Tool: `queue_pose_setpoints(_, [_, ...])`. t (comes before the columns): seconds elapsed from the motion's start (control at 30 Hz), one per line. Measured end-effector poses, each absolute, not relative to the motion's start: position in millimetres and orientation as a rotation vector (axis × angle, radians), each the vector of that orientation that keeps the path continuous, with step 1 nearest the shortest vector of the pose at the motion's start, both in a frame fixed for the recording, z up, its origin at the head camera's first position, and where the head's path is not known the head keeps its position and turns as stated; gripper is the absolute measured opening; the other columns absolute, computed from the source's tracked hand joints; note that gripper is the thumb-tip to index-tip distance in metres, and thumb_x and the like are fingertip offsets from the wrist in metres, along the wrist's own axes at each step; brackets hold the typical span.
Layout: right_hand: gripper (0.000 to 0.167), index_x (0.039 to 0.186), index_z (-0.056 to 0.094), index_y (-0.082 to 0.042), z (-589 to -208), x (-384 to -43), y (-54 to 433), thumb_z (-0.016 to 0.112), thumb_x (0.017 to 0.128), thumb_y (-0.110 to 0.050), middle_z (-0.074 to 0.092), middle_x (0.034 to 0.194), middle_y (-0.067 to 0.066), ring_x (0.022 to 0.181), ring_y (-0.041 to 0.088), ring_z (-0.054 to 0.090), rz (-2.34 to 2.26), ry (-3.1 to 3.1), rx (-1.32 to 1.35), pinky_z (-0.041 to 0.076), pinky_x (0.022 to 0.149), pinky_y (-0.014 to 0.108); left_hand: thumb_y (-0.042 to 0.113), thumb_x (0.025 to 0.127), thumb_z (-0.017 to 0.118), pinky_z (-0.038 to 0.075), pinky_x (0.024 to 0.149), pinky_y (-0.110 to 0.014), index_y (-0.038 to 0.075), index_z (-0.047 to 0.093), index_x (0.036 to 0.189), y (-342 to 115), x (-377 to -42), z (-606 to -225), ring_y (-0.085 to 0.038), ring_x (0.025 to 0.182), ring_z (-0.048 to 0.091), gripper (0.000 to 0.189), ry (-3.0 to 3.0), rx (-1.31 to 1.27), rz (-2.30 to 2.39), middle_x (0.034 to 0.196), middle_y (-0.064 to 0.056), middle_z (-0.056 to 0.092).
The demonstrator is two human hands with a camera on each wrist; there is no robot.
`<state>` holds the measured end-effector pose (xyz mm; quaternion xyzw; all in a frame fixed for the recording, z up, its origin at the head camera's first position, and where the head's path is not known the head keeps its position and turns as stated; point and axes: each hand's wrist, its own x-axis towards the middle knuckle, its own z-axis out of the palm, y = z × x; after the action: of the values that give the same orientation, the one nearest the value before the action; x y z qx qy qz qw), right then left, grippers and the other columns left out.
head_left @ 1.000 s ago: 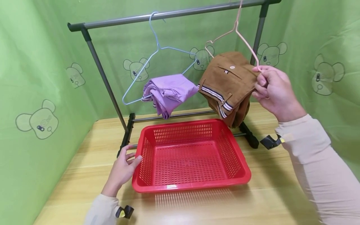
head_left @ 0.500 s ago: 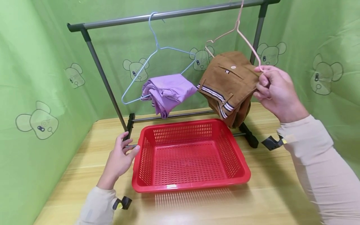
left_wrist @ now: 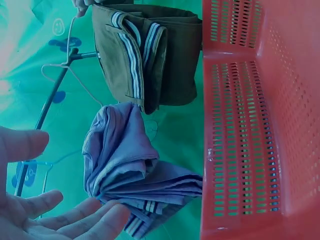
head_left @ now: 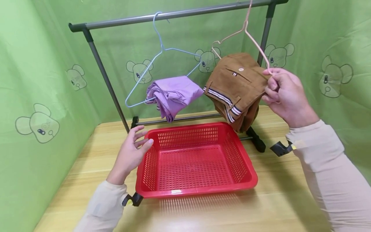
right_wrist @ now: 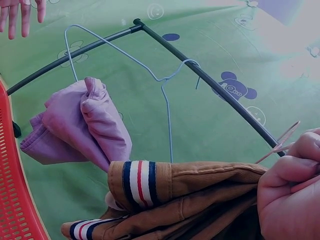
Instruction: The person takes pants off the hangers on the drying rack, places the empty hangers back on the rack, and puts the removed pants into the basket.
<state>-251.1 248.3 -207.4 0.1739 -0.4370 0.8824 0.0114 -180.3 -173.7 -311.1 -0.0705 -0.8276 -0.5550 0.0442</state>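
Brown trousers near far edge of basket

Bright head view, dimmer wrist views
Glare whitens the near tabletop; soft shadow flanks the right sleeve; left-wrist view tints teal, right-wrist view washes out top right.

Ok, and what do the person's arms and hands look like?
The left hand and right hand are bare, without gloves. A plain, pale beige sleeve covers each forearm. At each wrist sits a small black fixture with some yellow.
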Motion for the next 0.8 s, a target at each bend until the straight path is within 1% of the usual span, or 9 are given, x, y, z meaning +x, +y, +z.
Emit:
queue_pose_setpoints(0.13, [0.019, 0.114, 0.048, 0.003, -207, -250, 249, 0.035, 0.104, -0.005, 0.043, 0.060, 0.003, 0.040, 0.013, 0.028, 2.754, -1.365, 0.555, 0.020, 0.042, 0.026, 0.026, 0.094, 0.065, 0.045, 0.098, -0.051, 0.013, 0.031, 0.146, -163, -183, -306, -0.037, 0.126, 0.049, 0.063, -2.538, -0.250, -1.705, 0.143, -0.017, 0.044])
queue_pose_setpoints(0.27, [0.019, 0.114, 0.048, 0.004, -207, -250, 250, 0.034, 0.104, -0.005, 0.044, 0.059, 0.003, 0.040, 0.013, 0.027, 2.759, -1.367, 0.576, 0.018, 0.043, 0.026, 0.026, 0.095, 0.064, 0.045, 0.098, -0.051, 0.014, 0.031, 0.146, -150, -186, -300, -0.034, 0.127, 0.048, 0.062, -2.547, -0.285, -1.743, 0.143, -0.014, 0.045])
queue_pose_setpoints(0.53, [0.020, 0.113, 0.050, 0.004, -203, -248, 253, 0.034, 0.104, -0.005, 0.044, 0.060, 0.004, 0.040, 0.013, 0.030, 2.766, -1.372, 0.565, 0.020, 0.042, 0.026, 0.021, 0.096, 0.063, 0.044, 0.099, -0.048, 0.015, 0.031, 0.146, -125, -197, -293, -0.033, 0.126, 0.049, 0.060, -2.522, -0.317, -1.889, 0.142, -0.012, 0.046])
queue_pose_setpoints(0.7, [0.020, 0.114, 0.049, 0.004, -202, -247, 254, 0.034, 0.105, -0.006, 0.045, 0.060, 0.004, 0.040, 0.013, 0.030, 2.778, -1.380, 0.561, 0.021, 0.042, 0.026, 0.022, 0.095, 0.064, 0.045, 0.098, -0.048, 0.017, 0.033, 0.145, -112, -202, -294, -0.033, 0.123, 0.051, 0.060, -2.517, -0.308, -1.952, 0.140, -0.010, 0.049])
queue_pose_setpoints(0.8, [0.021, 0.114, 0.049, 0.004, -202, -247, 254, 0.033, 0.105, -0.006, 0.045, 0.060, 0.004, 0.040, 0.013, 0.030, 2.775, -1.383, 0.578, 0.022, 0.042, 0.026, 0.024, 0.094, 0.065, 0.046, 0.097, -0.047, 0.018, 0.034, 0.144, -104, -205, -294, -0.031, 0.122, 0.052, 0.059, -2.530, -0.298, -1.956, 0.138, -0.007, 0.051])
